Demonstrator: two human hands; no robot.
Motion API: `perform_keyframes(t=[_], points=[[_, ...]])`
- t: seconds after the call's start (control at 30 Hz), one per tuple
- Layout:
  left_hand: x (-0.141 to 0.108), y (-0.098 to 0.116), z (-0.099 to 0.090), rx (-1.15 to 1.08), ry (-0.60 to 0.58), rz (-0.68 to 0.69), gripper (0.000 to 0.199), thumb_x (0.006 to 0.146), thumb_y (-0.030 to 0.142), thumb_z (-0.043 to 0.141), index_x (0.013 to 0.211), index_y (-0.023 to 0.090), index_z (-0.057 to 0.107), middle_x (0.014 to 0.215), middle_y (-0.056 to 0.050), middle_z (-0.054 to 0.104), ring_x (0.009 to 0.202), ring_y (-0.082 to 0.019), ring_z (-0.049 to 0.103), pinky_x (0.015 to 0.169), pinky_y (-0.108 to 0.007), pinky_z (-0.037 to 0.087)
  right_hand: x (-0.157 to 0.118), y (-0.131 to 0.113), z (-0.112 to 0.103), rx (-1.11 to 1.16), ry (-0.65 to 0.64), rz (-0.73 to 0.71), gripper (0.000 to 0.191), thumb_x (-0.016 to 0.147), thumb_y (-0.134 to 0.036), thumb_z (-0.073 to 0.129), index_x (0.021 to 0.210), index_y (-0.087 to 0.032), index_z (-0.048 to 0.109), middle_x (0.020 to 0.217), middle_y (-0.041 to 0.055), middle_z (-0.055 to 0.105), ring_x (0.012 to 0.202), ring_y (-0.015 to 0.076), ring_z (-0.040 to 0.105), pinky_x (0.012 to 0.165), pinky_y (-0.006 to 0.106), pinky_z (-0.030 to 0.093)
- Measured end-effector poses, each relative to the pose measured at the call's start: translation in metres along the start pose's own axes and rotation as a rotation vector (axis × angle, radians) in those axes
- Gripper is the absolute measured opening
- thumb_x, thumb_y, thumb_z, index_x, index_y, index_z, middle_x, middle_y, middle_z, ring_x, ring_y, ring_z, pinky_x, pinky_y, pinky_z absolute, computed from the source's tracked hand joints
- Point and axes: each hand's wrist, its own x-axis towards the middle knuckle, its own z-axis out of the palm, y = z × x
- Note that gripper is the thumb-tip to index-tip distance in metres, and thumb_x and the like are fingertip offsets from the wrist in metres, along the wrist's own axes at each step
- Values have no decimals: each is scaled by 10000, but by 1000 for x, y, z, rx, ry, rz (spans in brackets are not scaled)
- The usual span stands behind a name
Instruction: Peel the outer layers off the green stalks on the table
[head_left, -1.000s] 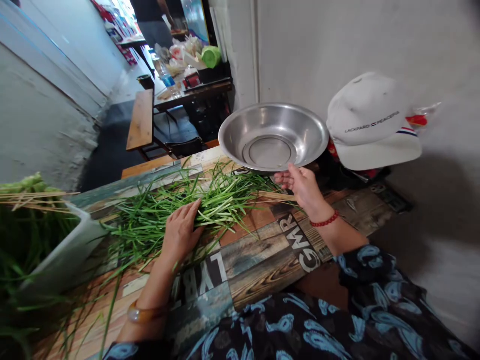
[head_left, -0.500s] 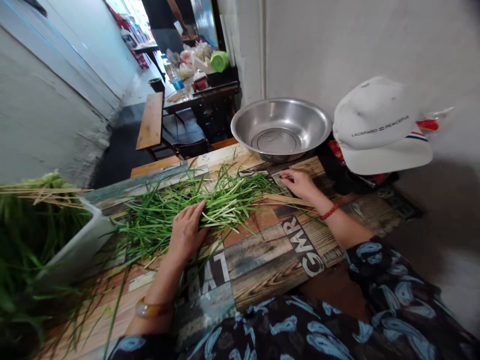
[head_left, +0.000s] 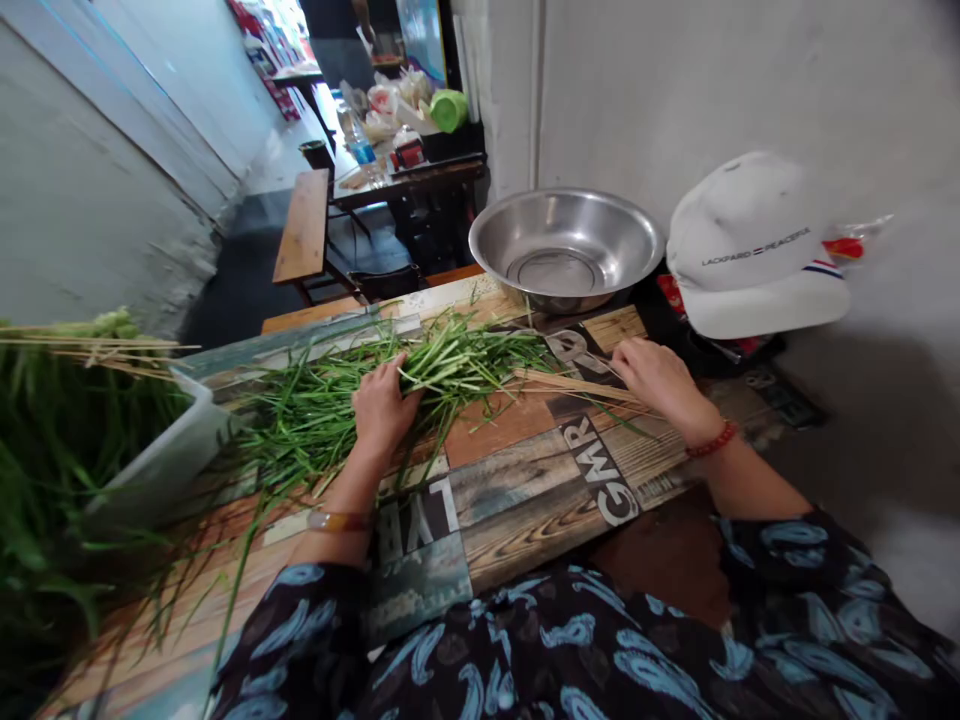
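Note:
A heap of green chives (head_left: 322,400) lies across the patterned tabletop (head_left: 517,510). Closed around a bunch of their pale stem ends is my left hand (head_left: 384,405), with the stems pointing right and slightly raised. My right hand (head_left: 656,380) is closed at the right of the heap, fingers pinched on a thin bamboo skewer whose free end points left toward the stems. Just below it, several loose bamboo skewers (head_left: 577,387) lie on the table, their right ends partly behind that hand.
Behind the chives stands a steel basin (head_left: 566,245). A white cap (head_left: 750,250) is at the right by the wall. At left, a white container (head_left: 161,450) holds more greens with skewers on top. A bench (head_left: 301,225) and another table lie beyond.
My right hand has moved right, away from the chives, drawing the skewer with it. My left hand has shifted slightly up and right, and the bunch is gathered higher.

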Motion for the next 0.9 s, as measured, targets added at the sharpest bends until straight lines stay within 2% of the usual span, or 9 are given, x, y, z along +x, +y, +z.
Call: perform_keyframes(t=[0.1, 0.2, 0.23, 0.3, 0.4, 0.5, 0.6, 0.8, 0.9], points=[[12, 6, 2, -16, 12, -54, 599, 884, 394, 570, 1443, 195, 490, 1355, -147, 612, 1205, -391, 558, 955, -509, 475, -19, -8, 4, 54, -38, -82, 150, 947, -318, 562, 968, -186, 632, 1005, 90, 677, 934, 250, 624, 788, 350, 426], [19, 7, 4, -49, 2, -69, 624, 883, 439, 569, 1448, 186, 487, 1339, -176, 612, 1208, -407, 554, 951, -541, 476, -22, -31, 19, 86, 26, -138, 459, 900, -406, 639, 1289, -181, 549, 1286, 145, 605, 1120, 294, 575, 876, 388, 437], [19, 6, 4, -63, 4, -63, 643, 874, 446, 583, 1451, 181, 483, 1339, -184, 608, 1214, -407, 552, 961, -544, 472, -19, -39, 24, 79, 33, -150, 525, 897, -419, 644, 1347, -182, 513, 1317, 151, 587, 1142, 300, 560, 892, 396, 434], [14, 3, 1, -96, 35, -31, 686, 849, 448, 622, 1458, 169, 473, 1369, -195, 580, 1249, -398, 533, 1006, -541, 453, -12, -51, 32, 60, 40, -137, 429, 925, -383, 616, 1299, -183, 554, 1220, 135, 627, 1095, 276, 570, 894, 372, 422], [-5, -4, -6, -154, 144, 36, 704, 840, 440, 644, 1461, 163, 462, 1440, -189, 517, 1324, -372, 481, 1097, -524, 394, -4, -53, 38, 33, 54, -74, 205, 977, -334, 530, 1068, -196, 651, 1055, 108, 660, 985, 250, 583, 835, 346, 402], [-31, -9, -17, -189, 242, 99, 647, 867, 402, 612, 1448, 158, 467, 1442, -182, 511, 1347, -349, 466, 1132, -508, 366, 0, -39, 39, 4, 80, -21, 240, 991, -349, 494, 985, -192, 675, 1014, 116, 664, 956, 258, 579, 791, 347, 385], [-55, -8, -23, -223, 271, 177, 550, 902, 343, 563, 1413, 150, 498, 1377, -179, 567, 1298, -323, 513, 1105, -494, 406, 0, -24, 38, -14, 95, -8, 243, 985, -333, 502, 997, -186, 695, 1009, 118, 674, 957, 257, 583, 792, 342, 391], [-85, 0, -23, -320, 104, 373, 326, 954, 297, 495, 1216, 176, 645, 1186, -127, 686, 1108, -259, 626, 980, -426, 506, -15, 0, 31, 91, 97, -95, 233, 953, -279, 532, 1052, -184, 720, 994, 101, 694, 924, 241, 623, 806, 331, 447], [-97, 9, -25, -371, -14, 429, 287, 956, 261, 494, 1171, 177, 666, 1121, -115, 705, 1038, -233, 647, 918, -376, 527, -19, 0, 30, 158, 130, -131, 238, 949, -309, 534, 1013, -185, 727, 970, 93, 703, 889, 233, 638, 795, 332, 473]])
